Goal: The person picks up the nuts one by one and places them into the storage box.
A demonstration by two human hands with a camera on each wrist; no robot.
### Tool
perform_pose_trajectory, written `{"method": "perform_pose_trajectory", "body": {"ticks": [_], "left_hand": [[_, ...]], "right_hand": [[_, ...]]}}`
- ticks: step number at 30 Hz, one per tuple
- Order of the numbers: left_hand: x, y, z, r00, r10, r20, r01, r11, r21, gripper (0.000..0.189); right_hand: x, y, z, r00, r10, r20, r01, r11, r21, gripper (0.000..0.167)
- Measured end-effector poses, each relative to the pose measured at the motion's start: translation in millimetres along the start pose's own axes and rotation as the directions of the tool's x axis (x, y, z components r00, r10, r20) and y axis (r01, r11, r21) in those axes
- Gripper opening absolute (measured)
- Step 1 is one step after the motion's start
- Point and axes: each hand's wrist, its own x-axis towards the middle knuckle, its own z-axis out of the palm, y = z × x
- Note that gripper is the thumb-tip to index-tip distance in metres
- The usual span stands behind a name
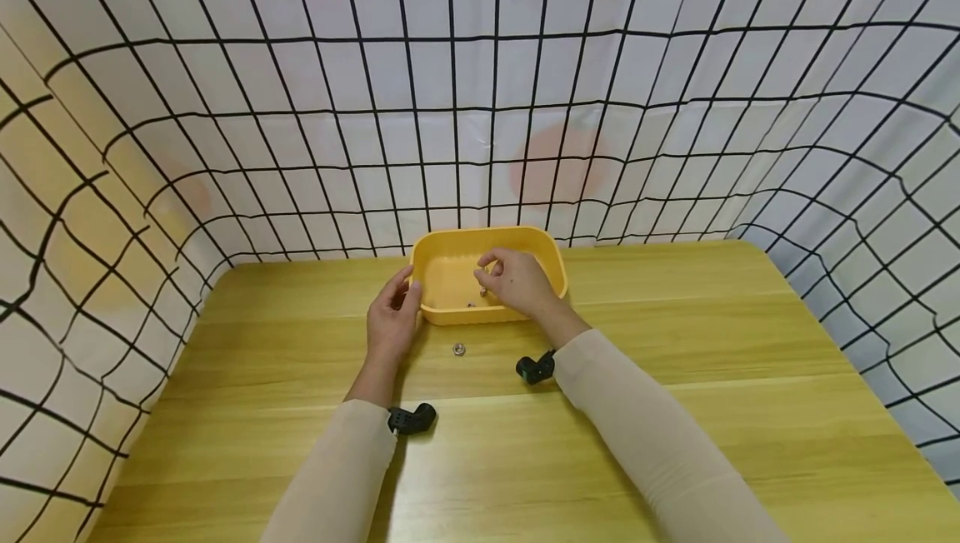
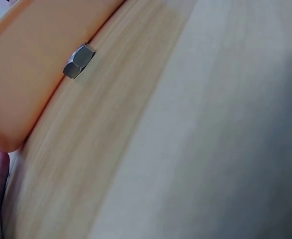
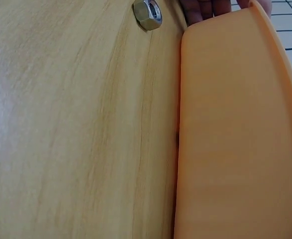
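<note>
A yellow plastic tray point(image 1: 450, 316) stands at the back of the wooden table. At its left end my left hand point(image 1: 392, 318) grips the side; in the right wrist view its fingers point(image 3: 205, 10) show at the tray's end wall. My right hand point(image 1: 517, 278) reaches over the near rim into the tray, thumb and fingers curled close together. Whether they pinch something small is too fine to make out. One metal hex nut point(image 1: 459, 350) lies on the table in front of the tray. Inside, near the front wall, sits another small metal piece point(image 1: 471, 306).
Black netting point(image 1: 480, 110) over a pale cloth rises behind the table and along both sides. Below the tray stretches the wooden tabletop point(image 1: 480, 460). A small black camera is strapped at each wrist.
</note>
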Motion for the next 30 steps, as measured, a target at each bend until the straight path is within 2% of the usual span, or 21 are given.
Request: {"method": "perform_pose_trajectory", "body": {"ticks": [8, 20, 25, 30], "left_hand": [[-0.4, -1.0, -0.4, 1.000, -0.002, 0.000, 0.002, 1.000, 0.000, 0.038], [-2.1, 1.8, 0.2, 1.000, -0.005, 0.004, 0.005, 1.000, -0.013, 0.038], [-1.3, 1.4, 0.0, 1.000, -0.006, -0.002, 0.006, 1.000, -0.008, 0.038], [-0.7, 0.6, 0.6, 1.000, -0.004, 0.000, 0.004, 1.000, -0.005, 0.038]], "right_hand": [[-0.6, -0.3, -0.6, 0.999, -0.012, -0.041, 0.015, 0.998, 0.060, 0.019], [-5.9, -6.5, -5.3, 0.988, -0.116, -0.106, 0.119, 0.992, 0.029, 0.019], [-15.7, -10.4, -6.9, 0.976, -0.179, -0.127, 0.186, 0.982, 0.044, 0.022], [-31.4, -17.2, -7.1, 0.980, -0.168, -0.110, 0.180, 0.978, 0.109, 0.021]]}}
